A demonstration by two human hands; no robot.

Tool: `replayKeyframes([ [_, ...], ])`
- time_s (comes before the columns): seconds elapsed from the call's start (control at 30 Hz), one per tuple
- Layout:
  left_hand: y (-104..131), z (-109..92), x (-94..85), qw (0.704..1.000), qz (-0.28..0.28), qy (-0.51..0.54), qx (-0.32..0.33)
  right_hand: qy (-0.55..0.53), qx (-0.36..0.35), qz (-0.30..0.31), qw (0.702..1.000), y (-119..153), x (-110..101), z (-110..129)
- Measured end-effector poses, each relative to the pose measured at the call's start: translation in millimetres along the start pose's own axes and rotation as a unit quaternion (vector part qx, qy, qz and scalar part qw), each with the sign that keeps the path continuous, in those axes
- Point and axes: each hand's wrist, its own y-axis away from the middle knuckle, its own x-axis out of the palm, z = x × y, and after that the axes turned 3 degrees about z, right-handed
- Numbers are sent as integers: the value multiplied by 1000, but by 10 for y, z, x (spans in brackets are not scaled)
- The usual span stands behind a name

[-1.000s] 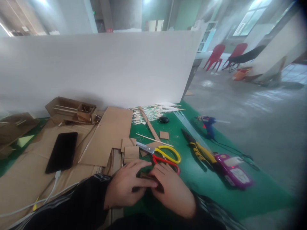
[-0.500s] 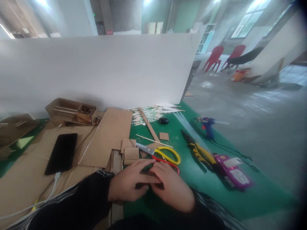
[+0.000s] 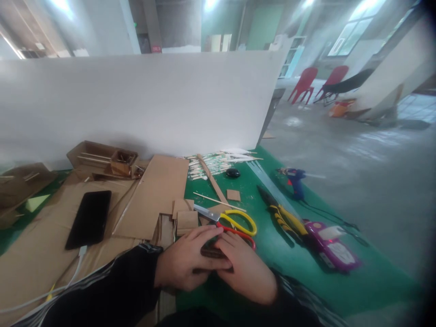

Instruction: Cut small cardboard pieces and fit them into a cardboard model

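My left hand (image 3: 187, 259) and my right hand (image 3: 247, 268) meet at the front of the green table, fingers bent around a small brown piece (image 3: 210, 251), perhaps cardboard, mostly hidden by the fingers. Just beyond them lie scissors (image 3: 240, 219) with one yellow and one red handle, blades pointing left. Small cardboard squares (image 3: 187, 221) sit beside the blades. A thin stick (image 3: 218, 201) and a cardboard strip (image 3: 213, 179) are farther back.
Left are a phone (image 3: 89, 219) with a white cable, a cardboard sheet (image 3: 155, 195) and a cardboard box (image 3: 98, 156). Right are pliers (image 3: 286, 218), a purple device (image 3: 334, 247) and a glue gun (image 3: 295, 181). A white panel (image 3: 136, 100) stands behind.
The fingers have shifted slightly, and more of the brown piece shows between my hands. A red light now shows on the purple device. The view has tilted a little.
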Motion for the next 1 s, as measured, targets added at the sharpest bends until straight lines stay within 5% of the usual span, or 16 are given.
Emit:
replayKeyframes([
  [0.33, -4, -50, -13, 998, 21, 19, -51, -9, 1, -12, 1000, -18, 11, -16],
  [0.5, 29, -88, -27, 999, -21, 33, -31, -14, -13, -27, 999, -11, 8, -13],
  [0.63, 111, -109, -92, 980, -62, 110, -151, -97, 36, -72, 992, 14, -37, 43],
  [0.77, 171, -145, -198, 941, -67, 195, -268, -315, 127, -69, 938, 31, -55, 140],
  [0.9, 151, -188, -297, 932, -55, 243, -263, -494, 159, -41, 854, 12, 18, 229],
  [1.0, 139, -177, -326, 923, -44, 273, -269, -545, 171, -19, 820, 3, 72, 267],
])
